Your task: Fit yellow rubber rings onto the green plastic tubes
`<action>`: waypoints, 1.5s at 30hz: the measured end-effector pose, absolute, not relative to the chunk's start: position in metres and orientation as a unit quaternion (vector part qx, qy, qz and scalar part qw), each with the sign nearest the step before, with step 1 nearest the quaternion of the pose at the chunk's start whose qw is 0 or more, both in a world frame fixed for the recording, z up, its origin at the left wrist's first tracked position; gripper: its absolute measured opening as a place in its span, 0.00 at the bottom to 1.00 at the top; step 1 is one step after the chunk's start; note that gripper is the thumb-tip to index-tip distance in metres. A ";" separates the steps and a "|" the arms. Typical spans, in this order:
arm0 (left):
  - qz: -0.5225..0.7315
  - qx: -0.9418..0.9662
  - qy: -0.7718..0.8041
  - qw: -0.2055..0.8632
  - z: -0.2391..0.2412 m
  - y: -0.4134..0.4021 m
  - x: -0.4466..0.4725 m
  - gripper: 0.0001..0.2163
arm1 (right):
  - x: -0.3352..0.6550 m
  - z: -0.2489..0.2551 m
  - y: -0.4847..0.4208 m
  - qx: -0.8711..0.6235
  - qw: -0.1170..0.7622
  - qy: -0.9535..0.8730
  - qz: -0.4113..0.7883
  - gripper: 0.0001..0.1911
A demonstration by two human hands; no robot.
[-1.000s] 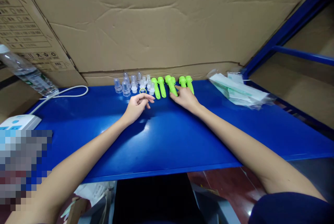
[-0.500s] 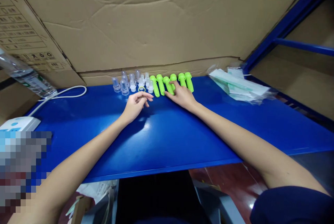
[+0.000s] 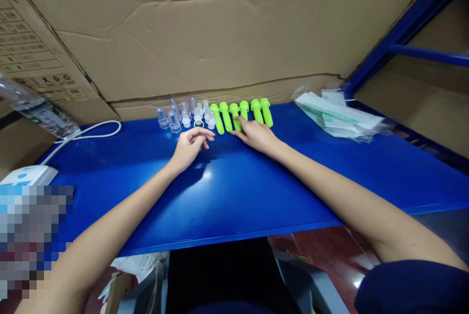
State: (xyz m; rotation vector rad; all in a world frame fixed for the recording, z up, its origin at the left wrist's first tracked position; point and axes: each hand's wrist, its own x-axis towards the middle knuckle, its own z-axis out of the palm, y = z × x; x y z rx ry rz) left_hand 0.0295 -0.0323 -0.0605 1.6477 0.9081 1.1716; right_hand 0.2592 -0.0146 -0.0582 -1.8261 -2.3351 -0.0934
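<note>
My left hand (image 3: 188, 148) rests on the blue table with its fingers loosely bent and apart, holding nothing. Just beyond it are a thin yellow ring (image 3: 198, 124) and a group of clear plastic caps (image 3: 174, 122), with white-based ones (image 3: 186, 119) among them. To the right, several lime-green torch-shaped handles (image 3: 226, 116) lie in a row, wide ends toward the cardboard. My right hand (image 3: 252, 133) has its thumb and forefinger at the lower end of the third handle from the left (image 3: 234, 109), pinching it; the fingers partly hide that end.
A cardboard wall (image 3: 220, 35) closes off the back of the blue table (image 3: 220, 197). Clear-wrapped pale green and white packets (image 3: 340, 114) lie at the right. On the left are a tilted water bottle (image 3: 44, 111), a white cable (image 3: 98, 131) and a power strip (image 3: 31, 176).
My right hand has drawn in slightly, its forefinger moving down onto the third green handle, which now lies a little straighter and farther back. My left hand stays where it was.
</note>
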 end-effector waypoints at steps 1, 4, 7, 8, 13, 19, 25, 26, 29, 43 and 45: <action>0.473 0.666 0.367 0.445 -0.060 -0.033 0.030 0.09 | 0.259 -0.058 -0.014 -0.619 0.087 -0.779 -0.039 0.28; 0.473 0.669 0.365 0.443 -0.060 -0.033 0.030 0.09 | 0.259 -0.060 -0.012 -0.635 0.079 -0.767 -0.051 0.28; 0.476 0.673 0.365 0.433 -0.060 -0.031 0.028 0.09 | 0.259 -0.062 -0.011 -0.638 0.090 -0.763 -0.050 0.26; 0.477 0.676 0.366 0.426 -0.059 -0.030 0.027 0.09 | 0.258 -0.063 -0.011 -0.635 0.097 -0.765 -0.047 0.25; 0.478 0.708 0.388 0.348 -0.059 -0.012 0.010 0.10 | 0.257 -0.063 -0.014 -0.614 0.106 -0.781 -0.041 0.17; 0.389 0.789 0.452 0.146 -0.056 0.005 -0.018 0.12 | 0.260 -0.060 -0.014 -0.611 0.107 -0.784 -0.031 0.17; 0.211 0.888 0.407 -0.026 -0.061 0.003 -0.023 0.09 | 0.272 -0.041 -0.013 -0.608 0.135 -0.782 -0.028 0.18; 0.199 0.892 0.404 -0.037 -0.062 0.003 -0.023 0.09 | 0.277 -0.036 -0.012 -0.624 0.142 -0.768 -0.038 0.18; 0.179 0.896 0.405 -0.032 -0.066 0.003 -0.021 0.10 | 0.294 -0.024 -0.010 -0.673 0.135 -0.724 -0.067 0.20; 0.237 0.892 0.386 -0.002 -0.066 0.005 -0.016 0.08 | 0.322 -0.032 0.006 -0.660 0.052 -0.749 0.038 0.20; 0.261 0.885 0.385 0.023 -0.068 0.006 -0.016 0.08 | 0.323 -0.024 0.003 -0.611 0.026 -0.785 0.103 0.20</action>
